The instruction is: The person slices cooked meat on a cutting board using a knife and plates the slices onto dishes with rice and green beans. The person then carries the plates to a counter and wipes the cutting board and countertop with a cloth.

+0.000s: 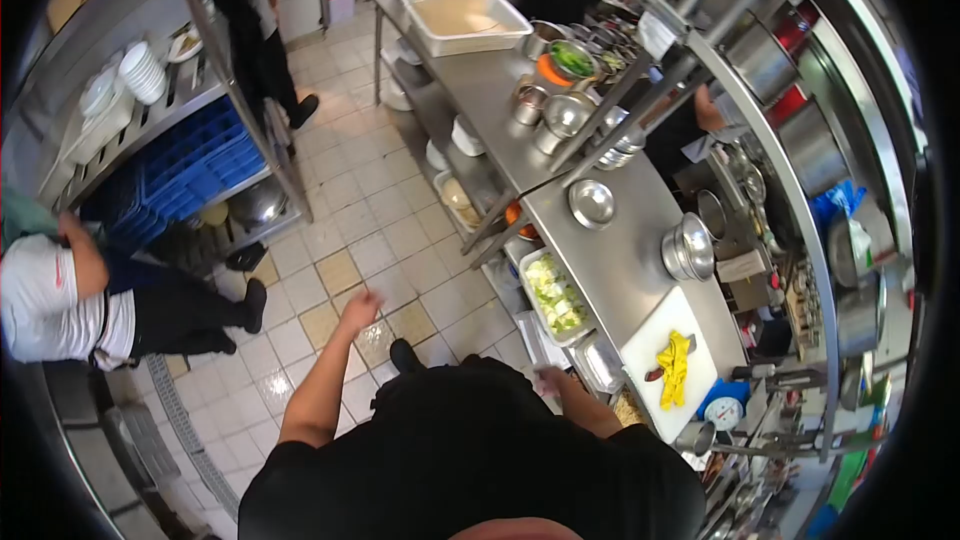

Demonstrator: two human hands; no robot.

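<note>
My left hand hangs out in front over the tiled floor, its fingers loosely parted and nothing in it. Beside the steel counter, my right hand is low and blurred, so its fingers do not show clearly. Nearest to it are a metal tray and a white tub of chopped pale green vegetables. On the counter to my right lies a white cutting board, with a crumpled yellow cloth and a knife partly under the cloth.
The steel counter runs ahead on my right, carrying metal bowls and a large white tub. One person stands at left, another farther ahead. Blue crates fill a rack. Floor tiles look wet.
</note>
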